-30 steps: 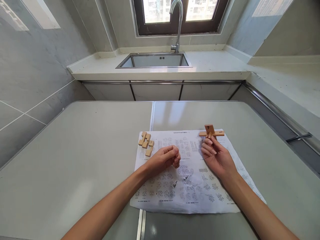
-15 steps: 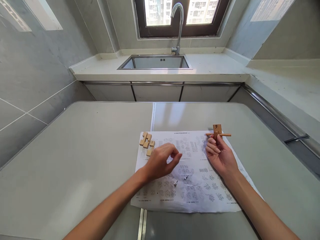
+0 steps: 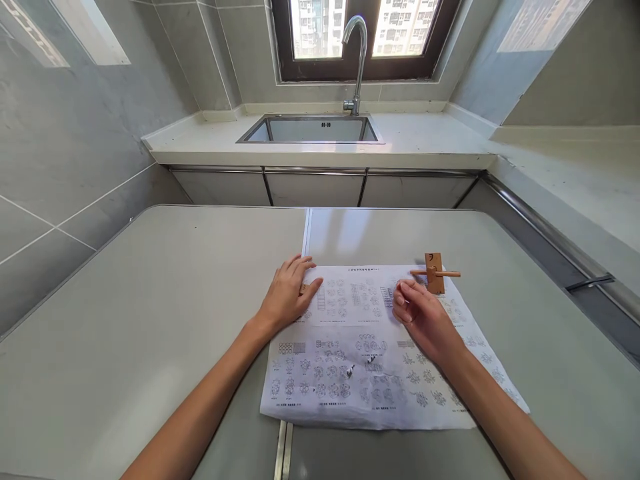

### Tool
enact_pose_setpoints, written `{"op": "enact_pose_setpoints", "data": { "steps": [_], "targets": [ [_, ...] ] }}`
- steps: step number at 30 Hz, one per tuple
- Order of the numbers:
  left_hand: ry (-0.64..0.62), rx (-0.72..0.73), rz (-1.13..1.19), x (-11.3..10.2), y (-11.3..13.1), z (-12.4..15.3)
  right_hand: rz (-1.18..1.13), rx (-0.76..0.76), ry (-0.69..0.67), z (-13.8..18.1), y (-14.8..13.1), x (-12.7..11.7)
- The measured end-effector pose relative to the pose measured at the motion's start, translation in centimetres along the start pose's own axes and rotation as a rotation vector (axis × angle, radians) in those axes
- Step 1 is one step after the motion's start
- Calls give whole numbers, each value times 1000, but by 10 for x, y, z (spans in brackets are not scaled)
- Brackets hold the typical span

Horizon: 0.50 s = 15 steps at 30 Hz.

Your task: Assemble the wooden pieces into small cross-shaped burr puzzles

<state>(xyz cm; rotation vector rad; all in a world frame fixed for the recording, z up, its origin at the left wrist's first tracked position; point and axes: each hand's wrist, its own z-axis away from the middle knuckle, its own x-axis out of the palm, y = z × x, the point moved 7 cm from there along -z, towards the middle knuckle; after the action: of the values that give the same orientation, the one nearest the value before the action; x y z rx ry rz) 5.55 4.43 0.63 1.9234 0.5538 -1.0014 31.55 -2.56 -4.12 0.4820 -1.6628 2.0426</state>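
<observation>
My left hand (image 3: 287, 293) lies with its fingers stretched flat over the small pile of wooden blocks (image 3: 303, 289) at the upper left corner of the printed paper sheet (image 3: 370, 360). The pile is almost wholly hidden under it. My right hand (image 3: 423, 319) rests on the sheet with its fingers curled together, and nothing shows inside them. Just beyond its fingertips sits a wooden cross piece (image 3: 435, 273), a flat block with a thin stick through it, at the sheet's upper right corner. Whether the fingertips touch it I cannot tell.
The sheet lies across the seam of two grey tables (image 3: 150, 300) pushed together. Beyond them runs a white counter (image 3: 430, 137) with a steel sink (image 3: 313, 128) and a tall faucet (image 3: 356, 60) under a window. Tiled walls stand at left and right.
My left hand has moved up and left from the sheet's middle and opened over the blocks. My right hand has set the cross piece down and drawn back toward me.
</observation>
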Motion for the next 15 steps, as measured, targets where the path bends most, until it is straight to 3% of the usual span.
{"op": "enact_pose_setpoints", "data": {
  "steps": [7, 15],
  "targets": [
    [-3, -40, 35, 1, 3, 0, 151, 7, -30, 2, 1, 6],
    [-36, -19, 140, 11, 27, 10, 312, -8, -89, 4, 4, 10]
  ]
}}
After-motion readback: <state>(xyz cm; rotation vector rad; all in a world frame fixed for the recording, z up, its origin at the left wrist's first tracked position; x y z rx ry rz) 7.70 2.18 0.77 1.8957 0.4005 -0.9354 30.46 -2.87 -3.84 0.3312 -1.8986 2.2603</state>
